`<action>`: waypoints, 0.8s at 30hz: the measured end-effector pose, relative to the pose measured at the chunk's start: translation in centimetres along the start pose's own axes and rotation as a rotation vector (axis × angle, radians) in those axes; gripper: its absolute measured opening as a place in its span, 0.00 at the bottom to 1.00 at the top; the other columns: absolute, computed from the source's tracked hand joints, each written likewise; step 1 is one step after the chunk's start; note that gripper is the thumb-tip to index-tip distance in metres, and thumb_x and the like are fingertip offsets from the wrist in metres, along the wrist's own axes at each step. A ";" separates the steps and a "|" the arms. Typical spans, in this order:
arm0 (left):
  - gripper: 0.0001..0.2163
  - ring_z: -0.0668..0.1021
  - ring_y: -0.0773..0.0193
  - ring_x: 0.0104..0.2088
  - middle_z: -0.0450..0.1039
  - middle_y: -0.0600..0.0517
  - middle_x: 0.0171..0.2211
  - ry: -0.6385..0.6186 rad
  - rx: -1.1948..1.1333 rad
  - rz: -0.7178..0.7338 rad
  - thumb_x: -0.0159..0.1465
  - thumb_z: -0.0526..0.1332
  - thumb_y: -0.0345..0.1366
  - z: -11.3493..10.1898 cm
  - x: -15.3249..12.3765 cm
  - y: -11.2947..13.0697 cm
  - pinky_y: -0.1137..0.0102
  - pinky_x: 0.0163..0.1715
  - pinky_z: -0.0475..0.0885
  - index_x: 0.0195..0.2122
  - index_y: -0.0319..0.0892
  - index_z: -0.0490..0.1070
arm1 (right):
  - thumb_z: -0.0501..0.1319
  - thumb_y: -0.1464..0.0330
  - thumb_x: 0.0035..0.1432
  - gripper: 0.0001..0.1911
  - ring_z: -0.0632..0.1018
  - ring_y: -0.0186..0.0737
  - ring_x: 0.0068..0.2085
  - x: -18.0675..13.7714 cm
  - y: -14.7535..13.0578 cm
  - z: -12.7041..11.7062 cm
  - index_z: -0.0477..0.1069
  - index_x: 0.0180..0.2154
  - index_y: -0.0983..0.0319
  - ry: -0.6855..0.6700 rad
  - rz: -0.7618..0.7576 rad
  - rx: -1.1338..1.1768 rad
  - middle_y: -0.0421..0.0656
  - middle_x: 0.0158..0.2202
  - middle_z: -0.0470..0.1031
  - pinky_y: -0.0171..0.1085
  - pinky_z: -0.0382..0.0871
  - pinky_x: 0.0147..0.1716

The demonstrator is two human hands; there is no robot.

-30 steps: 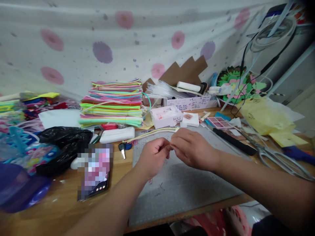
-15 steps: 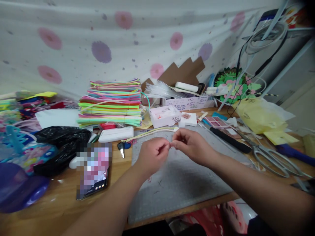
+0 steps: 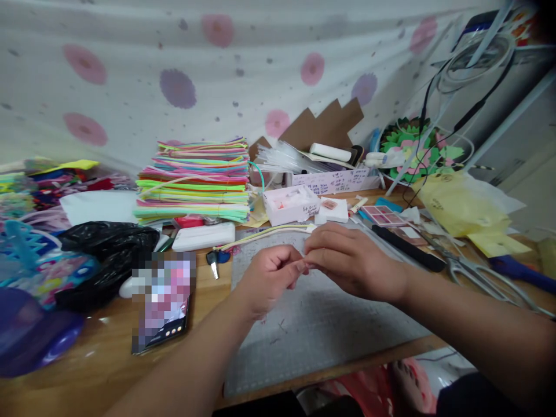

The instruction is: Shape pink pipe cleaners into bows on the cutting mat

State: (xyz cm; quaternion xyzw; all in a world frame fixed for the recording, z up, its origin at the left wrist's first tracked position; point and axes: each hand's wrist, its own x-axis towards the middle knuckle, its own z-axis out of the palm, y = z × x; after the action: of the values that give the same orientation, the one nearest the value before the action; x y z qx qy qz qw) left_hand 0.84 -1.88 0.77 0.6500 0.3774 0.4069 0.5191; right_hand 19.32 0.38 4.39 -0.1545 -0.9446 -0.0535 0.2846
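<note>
My left hand (image 3: pixel 275 281) and my right hand (image 3: pixel 347 260) meet fingertip to fingertip above the grey cutting mat (image 3: pixel 299 341). Both are closed in a pinch. Whatever lies between the fingertips is too small or too hidden to name. Just behind the hands, a pale yellow pipe cleaner (image 3: pixel 269 230) stretches across the mat's back edge. A key (image 3: pixel 214 265) with a dark head lies on the table to the left of my left hand.
Stacked bundles of coloured pipe cleaners (image 3: pixel 193 182) stand at the back, beside a small white box (image 3: pixel 292 205). On the left are a phone (image 3: pixel 167 307) and a black plastic bag (image 3: pixel 108 255). Large scissors (image 3: pixel 478 275) and a black-handled tool (image 3: pixel 408 248) lie right.
My right hand has turned, so its back now faces up more and its fingers lie over the pinch. My left fingers have shifted too, with the thumb now extended toward the right hand.
</note>
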 end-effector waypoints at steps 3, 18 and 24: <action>0.11 0.64 0.70 0.22 0.61 0.56 0.18 0.058 0.417 0.191 0.61 0.55 0.35 -0.3 0.0 0.2 0.73 0.24 0.57 0.21 0.40 0.63 | 0.55 0.74 0.58 0.05 0.71 0.39 0.36 0.1 -0.5 0.5 0.68 0.31 0.64 0.024 0.137 0.116 0.47 0.33 0.73 0.39 0.67 0.36; 0.09 0.69 0.64 0.27 0.69 0.51 0.24 0.143 0.899 0.496 0.61 0.51 0.30 -1.2 0.7 -1.6 0.70 0.30 0.60 0.27 0.40 0.69 | 0.57 0.68 0.53 0.06 0.71 0.31 0.25 -0.1 -1.2 4.5 0.65 0.26 0.63 0.122 0.963 0.926 0.37 0.23 0.67 0.34 0.70 0.28; 0.10 0.63 0.70 0.20 0.60 0.58 0.16 0.156 0.217 0.068 0.59 0.56 0.38 -0.3 0.7 -1.0 0.74 0.22 0.56 0.22 0.40 0.67 | 0.58 0.73 0.55 0.15 0.72 0.41 0.44 -1.9 0.2 2.8 0.67 0.46 0.60 0.112 0.299 0.167 0.48 0.43 0.72 0.42 0.69 0.41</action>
State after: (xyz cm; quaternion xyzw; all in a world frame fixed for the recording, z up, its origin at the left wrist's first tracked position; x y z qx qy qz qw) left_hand 0.77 -1.01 -0.10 0.6812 0.4363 0.4302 0.4006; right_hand 19.42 0.59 1.06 -0.2660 -0.8949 0.0596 0.3532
